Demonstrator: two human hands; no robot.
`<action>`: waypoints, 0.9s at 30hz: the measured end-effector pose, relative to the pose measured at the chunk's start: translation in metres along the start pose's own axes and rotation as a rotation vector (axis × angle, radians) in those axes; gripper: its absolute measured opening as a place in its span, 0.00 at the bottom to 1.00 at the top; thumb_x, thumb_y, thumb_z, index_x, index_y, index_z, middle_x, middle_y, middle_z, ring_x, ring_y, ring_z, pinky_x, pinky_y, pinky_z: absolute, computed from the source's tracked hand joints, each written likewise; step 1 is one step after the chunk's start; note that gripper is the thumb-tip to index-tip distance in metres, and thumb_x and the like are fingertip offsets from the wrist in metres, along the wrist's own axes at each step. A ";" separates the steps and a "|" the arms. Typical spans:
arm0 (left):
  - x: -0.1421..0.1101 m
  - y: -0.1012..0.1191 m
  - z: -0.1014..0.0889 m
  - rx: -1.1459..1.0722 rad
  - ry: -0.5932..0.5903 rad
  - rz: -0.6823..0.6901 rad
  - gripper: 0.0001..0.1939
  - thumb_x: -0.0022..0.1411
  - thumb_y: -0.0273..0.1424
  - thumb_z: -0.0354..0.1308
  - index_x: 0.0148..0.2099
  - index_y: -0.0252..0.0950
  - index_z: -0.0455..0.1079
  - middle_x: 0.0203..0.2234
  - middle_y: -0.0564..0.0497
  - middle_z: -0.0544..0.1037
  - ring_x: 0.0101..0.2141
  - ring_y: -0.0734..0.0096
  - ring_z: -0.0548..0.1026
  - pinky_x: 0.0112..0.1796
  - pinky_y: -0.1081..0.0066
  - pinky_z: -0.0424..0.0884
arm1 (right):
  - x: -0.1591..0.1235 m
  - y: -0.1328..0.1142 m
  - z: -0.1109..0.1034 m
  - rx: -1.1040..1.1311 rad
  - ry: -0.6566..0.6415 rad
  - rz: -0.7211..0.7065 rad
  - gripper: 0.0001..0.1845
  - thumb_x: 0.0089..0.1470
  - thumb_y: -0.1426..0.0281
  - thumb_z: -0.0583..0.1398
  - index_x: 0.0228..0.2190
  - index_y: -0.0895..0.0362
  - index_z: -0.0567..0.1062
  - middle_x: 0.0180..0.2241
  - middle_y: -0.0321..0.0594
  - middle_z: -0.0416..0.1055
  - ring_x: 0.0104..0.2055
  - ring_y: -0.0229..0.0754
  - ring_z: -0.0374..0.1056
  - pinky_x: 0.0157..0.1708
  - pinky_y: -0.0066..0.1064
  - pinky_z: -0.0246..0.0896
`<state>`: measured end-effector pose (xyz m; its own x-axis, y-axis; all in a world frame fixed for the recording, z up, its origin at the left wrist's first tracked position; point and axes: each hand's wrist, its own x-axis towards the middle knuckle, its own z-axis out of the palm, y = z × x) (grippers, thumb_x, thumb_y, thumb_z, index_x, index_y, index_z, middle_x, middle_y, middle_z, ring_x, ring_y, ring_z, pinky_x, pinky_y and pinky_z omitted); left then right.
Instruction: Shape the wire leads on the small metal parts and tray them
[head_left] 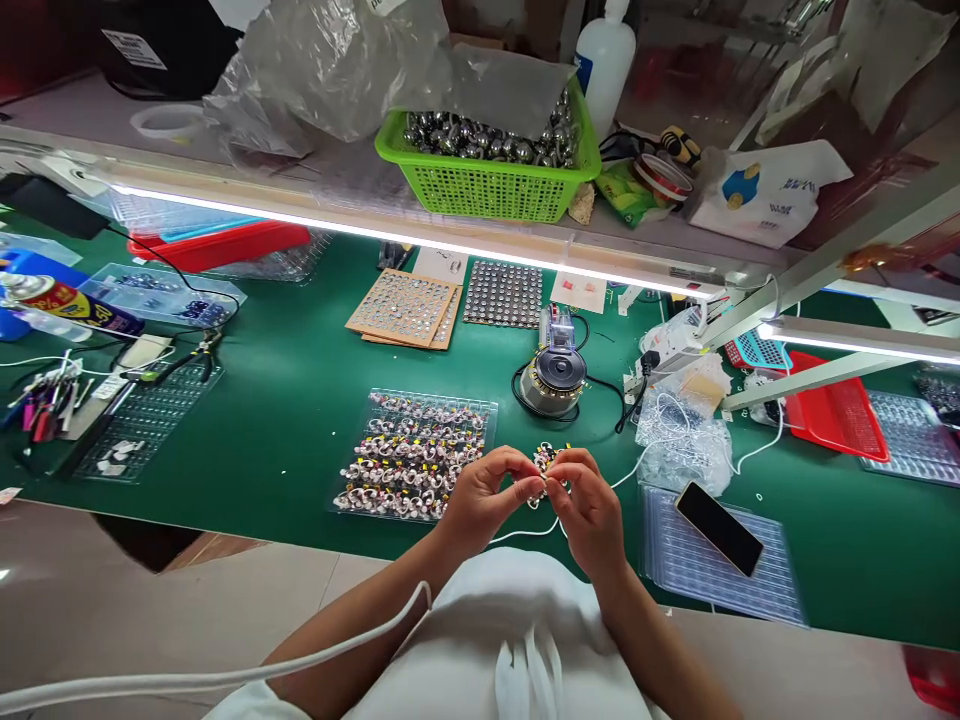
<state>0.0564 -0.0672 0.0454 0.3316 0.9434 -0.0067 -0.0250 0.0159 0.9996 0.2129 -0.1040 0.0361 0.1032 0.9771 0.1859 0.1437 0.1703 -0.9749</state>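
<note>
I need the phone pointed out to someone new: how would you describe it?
On the green table, look to the right of the person's right hand, near the front edge. There, a phone lies slantwise on clear plastic trays. Its smooth black screen and pale rim set it apart from the see-through trays and the crumpled clear plastic beyond.

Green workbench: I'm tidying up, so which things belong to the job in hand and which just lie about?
Likely in use:
tiny item pinched by left hand and right hand, unidentifiable
small shiny pieces just beyond them
clear plastic tray of similar-looking pieces

Likely just lying about:
slim black phone
red-and-yellow can
red plastic basket
</note>
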 end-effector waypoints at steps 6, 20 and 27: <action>0.007 0.001 -0.014 -0.198 -0.281 -0.229 0.12 0.57 0.38 0.64 0.34 0.33 0.74 0.27 0.51 0.73 0.30 0.73 0.70 0.34 0.73 0.66 | -0.003 0.007 -0.012 -0.041 -0.151 -0.044 0.07 0.57 0.73 0.62 0.38 0.50 0.73 0.37 0.39 0.69 0.42 0.44 0.66 0.43 0.37 0.63; 0.002 -0.092 0.009 -0.132 -0.149 -0.536 0.20 0.47 0.46 0.65 0.31 0.34 0.69 0.24 0.52 0.75 0.26 0.70 0.73 0.31 0.69 0.69 | -0.031 0.080 -0.016 -0.216 -0.254 0.186 0.08 0.61 0.67 0.57 0.36 0.53 0.76 0.38 0.41 0.75 0.42 0.45 0.70 0.44 0.35 0.64; 0.013 -0.146 -0.050 0.451 0.142 -0.390 0.05 0.56 0.29 0.58 0.36 0.35 0.73 0.34 0.48 0.77 0.39 0.63 0.73 0.43 0.64 0.67 | -0.031 0.150 -0.028 -0.525 -0.348 0.361 0.15 0.59 0.63 0.53 0.26 0.56 0.75 0.26 0.41 0.75 0.29 0.45 0.69 0.31 0.32 0.60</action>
<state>0.0168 -0.0410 -0.1018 0.1067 0.9318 -0.3469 0.4849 0.2559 0.8363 0.2585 -0.1126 -0.1127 -0.0731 0.9598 -0.2709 0.6221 -0.1684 -0.7646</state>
